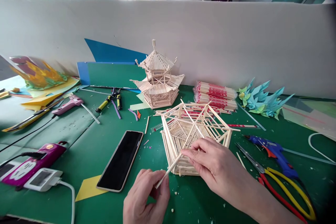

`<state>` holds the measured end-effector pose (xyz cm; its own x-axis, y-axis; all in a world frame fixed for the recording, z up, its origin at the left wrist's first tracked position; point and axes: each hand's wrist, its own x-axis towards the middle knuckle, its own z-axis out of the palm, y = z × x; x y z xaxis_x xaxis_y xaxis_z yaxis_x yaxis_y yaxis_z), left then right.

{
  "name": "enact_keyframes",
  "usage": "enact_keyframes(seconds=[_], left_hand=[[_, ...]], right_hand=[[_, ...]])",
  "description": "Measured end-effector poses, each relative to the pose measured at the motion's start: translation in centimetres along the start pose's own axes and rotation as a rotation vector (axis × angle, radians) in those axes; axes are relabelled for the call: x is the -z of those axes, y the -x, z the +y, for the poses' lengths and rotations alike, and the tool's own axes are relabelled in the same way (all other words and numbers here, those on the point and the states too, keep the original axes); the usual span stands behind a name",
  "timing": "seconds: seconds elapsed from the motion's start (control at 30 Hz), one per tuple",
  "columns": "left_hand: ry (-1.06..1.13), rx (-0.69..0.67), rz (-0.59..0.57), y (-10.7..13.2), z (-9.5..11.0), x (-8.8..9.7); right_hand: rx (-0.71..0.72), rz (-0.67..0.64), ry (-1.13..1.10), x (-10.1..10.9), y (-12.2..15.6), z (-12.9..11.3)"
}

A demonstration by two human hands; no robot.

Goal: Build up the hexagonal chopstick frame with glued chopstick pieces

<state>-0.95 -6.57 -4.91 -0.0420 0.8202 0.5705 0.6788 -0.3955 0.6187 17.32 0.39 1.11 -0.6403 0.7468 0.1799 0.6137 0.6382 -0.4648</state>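
My left hand (145, 196) is closed in a pinch on the near end of a thin wooden stick (170, 167). The stick slants up to the right onto a hexagonal frame of wooden sticks (193, 131) lying on the green table mat (78, 140). My right hand (210, 162) rests on the near edge of that frame, its fingers pinching the same stick partway along. Behind the frame stands a finished two-tier pagoda model of sticks (157, 77).
A black phone (121, 159) lies left of the frame. Red and yellow pliers (280, 185) and a blue glue gun (273, 152) lie at right, wrapped chopstick bundles (215, 96) and paper cranes (262, 99) behind. A pink glue gun (68, 105), cutters (110, 99) and a power strip (28, 168) are at left.
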Motion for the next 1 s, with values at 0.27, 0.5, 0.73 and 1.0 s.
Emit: enact_keyframes(seconds=[0.27, 0.5, 0.73, 1.0], left_hand=[[0.07, 0.073, 0.118, 0.36, 0.03, -0.93], [0.048, 0.042, 0.077, 0.38, -0.09, -0.61], [0.0, -0.032, 0.014, 0.06, -0.26, -0.09], [0.003, -0.024, 0.022, -0.05, -0.14, -0.14]], right_hand=[[0.008, -0.016, 0.041, 0.27, -0.2, -0.35], [0.019, -0.011, 0.036, 0.22, -0.4, -0.38], [0.033, -0.002, 0.039, 0.32, -0.44, -0.33], [0.031, -0.014, 0.036, 0.23, -0.36, -0.25]])
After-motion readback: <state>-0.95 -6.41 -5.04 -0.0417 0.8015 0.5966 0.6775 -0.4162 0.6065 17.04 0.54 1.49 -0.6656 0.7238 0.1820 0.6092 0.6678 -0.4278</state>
